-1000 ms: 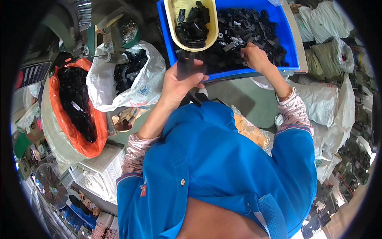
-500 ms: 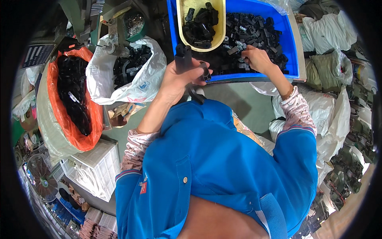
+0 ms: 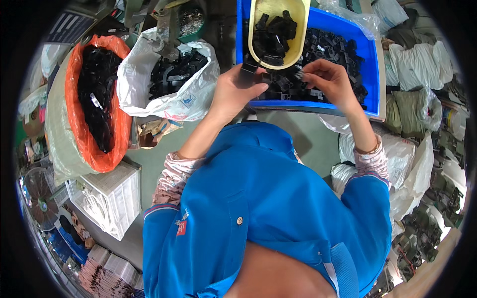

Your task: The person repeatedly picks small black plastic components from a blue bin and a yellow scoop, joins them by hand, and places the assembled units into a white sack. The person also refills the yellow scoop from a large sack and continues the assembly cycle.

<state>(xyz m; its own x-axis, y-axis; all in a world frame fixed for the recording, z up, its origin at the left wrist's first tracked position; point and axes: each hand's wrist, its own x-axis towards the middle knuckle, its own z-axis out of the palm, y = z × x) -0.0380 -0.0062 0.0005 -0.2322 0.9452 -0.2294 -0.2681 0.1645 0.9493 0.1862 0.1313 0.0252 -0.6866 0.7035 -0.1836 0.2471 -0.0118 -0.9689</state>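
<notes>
My left hand (image 3: 232, 94) is closed around a dark black plastic part (image 3: 247, 74), held upright over the near left edge of the blue bin (image 3: 343, 105). A short black end sticks out by the thumb. My right hand (image 3: 334, 85) is a little to the right, its thumb and fingertips pinched together on a small silvery piece (image 3: 300, 76) that looks like a coil spring. It hangs above the loose black plastic parts (image 3: 330, 47) in the bin. Behind my left hand, a cream oval tub (image 3: 303, 30) with more black parts rests on the bin.
To the left stand a white sack (image 3: 130, 94) and an orange-lined sack (image 3: 71, 99), both holding black parts. A green container (image 3: 191, 37) of small metal pieces sits behind. A white plastic crate (image 3: 121, 208) is lower left; pale sacks (image 3: 422, 69) crowd the right.
My right hand has drawn left and nearer my left hand, carrying the silvery piece from among the loose parts. The black part in my left hand has turned. The whole view has shifted slightly.
</notes>
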